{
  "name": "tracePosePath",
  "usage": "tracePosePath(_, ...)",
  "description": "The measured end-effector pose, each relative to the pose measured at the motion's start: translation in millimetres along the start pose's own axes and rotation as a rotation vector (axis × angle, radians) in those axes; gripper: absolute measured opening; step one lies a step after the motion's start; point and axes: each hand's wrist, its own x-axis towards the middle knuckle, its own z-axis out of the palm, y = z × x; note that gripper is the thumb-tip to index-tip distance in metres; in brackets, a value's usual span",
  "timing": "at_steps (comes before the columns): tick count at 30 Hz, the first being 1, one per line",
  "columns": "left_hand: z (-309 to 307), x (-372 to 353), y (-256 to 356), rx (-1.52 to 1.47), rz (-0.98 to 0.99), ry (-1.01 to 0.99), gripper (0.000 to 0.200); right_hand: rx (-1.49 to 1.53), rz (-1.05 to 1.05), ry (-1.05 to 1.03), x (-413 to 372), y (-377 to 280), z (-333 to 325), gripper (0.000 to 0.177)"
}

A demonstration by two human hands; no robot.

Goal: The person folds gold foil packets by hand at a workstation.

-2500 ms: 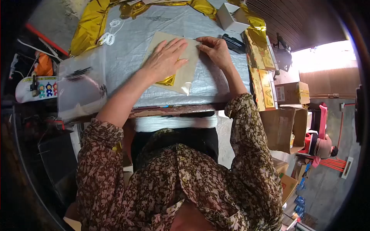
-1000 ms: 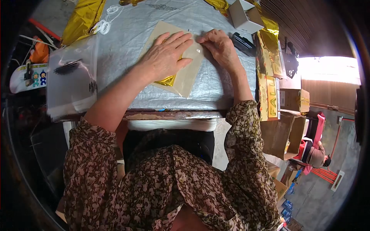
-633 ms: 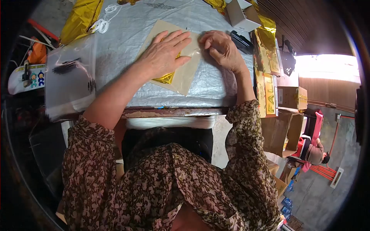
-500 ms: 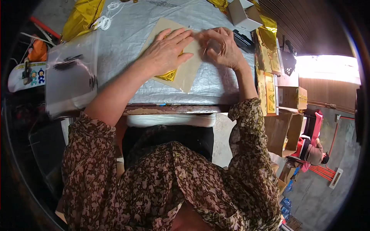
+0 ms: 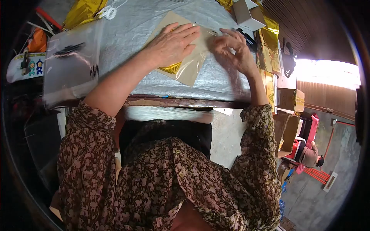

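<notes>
My left hand (image 5: 173,44) lies flat with fingers stretched out on a clear plastic bag (image 5: 189,75) on the table. Under the palm, a folded piece of gold foil (image 5: 172,68) shows at the bag's lower side; the rest of it is hidden. Just right of the bag, my right hand (image 5: 239,50) is raised over the table, its fingers bent and apart, somewhat blurred. Nothing shows between them. A tiny dark mark (image 5: 213,33) sits by the bag's right corner, too small to name.
A stack of clear plastic sheets (image 5: 71,73) lies at the table's left. Gold foil (image 5: 83,13) and white string (image 5: 109,12) are behind it. A white box (image 5: 248,15), a black object (image 5: 248,39) and gold cartons (image 5: 271,54) line the right side. A person (image 5: 310,156) is far right.
My right hand has moved away from the bag's right corner, to the right, and its fingers have spread. My left hand stays flat on the bag. The whole view has shifted slightly.
</notes>
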Motion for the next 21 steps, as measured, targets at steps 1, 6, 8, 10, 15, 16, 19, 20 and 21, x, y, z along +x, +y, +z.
tracePosePath(1, -1, 0, 0, 0.000, -0.002, 0.003, 0.052, 0.060, 0.039, -0.024, -3, -4, 0, 0.014)
tracePosePath(6, -3, 1, 3, 0.048, -0.004, -0.037, 0.053, -0.006, 0.065, -0.062, 4, -17, -5, 0.021)
tracePosePath(8, 0, 0, 1, 0.050, 0.001, -0.031, 0.052, -0.100, -0.019, -0.090, 12, -31, -10, 0.026)
tracePosePath(10, -1, 1, 0, 0.051, 0.006, -0.020, 0.051, -0.222, -0.193, -0.134, 14, -37, -3, 0.034)
tracePosePath(15, 4, -1, 0, 0.124, 0.015, 0.002, 0.048, -0.012, -0.126, -0.272, 6, -56, 9, 0.033)
tracePosePath(16, 5, -1, -1, 0.122, 0.014, 0.001, 0.048, 0.080, -0.020, -0.256, 4, -58, 10, 0.033)
tracePosePath(19, 4, 1, -1, 0.076, 0.008, 0.002, 0.048, 0.128, -0.004, -0.196, 2, -61, 12, 0.030)
tracePosePath(20, 3, 1, 0, 0.082, 0.006, 0.001, 0.048, 0.087, -0.096, -0.149, 2, -61, 12, 0.028)
tracePosePath(21, 3, 0, 0, 0.087, 0.003, -0.001, 0.048, 0.087, -0.095, -0.151, 1, -61, 10, 0.028)
